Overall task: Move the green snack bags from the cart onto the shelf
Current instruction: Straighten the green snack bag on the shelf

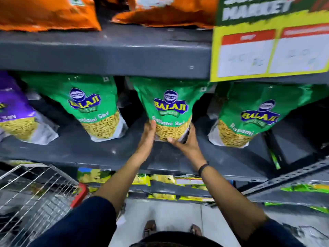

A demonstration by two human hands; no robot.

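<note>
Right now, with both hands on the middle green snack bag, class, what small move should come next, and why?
Probably release and draw back: the left hand and right hand cup the base of the middle green snack bag, which already appears to stand on the dark grey metal shelf.

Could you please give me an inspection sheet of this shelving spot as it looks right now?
Surface: dark grey shelf, three green bags standing in a row.
Job's things: left green bag and right green bag stand free; middle green bag is held at its base.
Clutter: purple bag at far left; orange bags on the shelf above.
Hands: left hand and right hand clasp the middle green bag from both sides.
Cables: nothing seen.
Surroundings: wire cart at lower left, contents unclear; yellow price sign at upper right; more packets on lower shelves.
</note>
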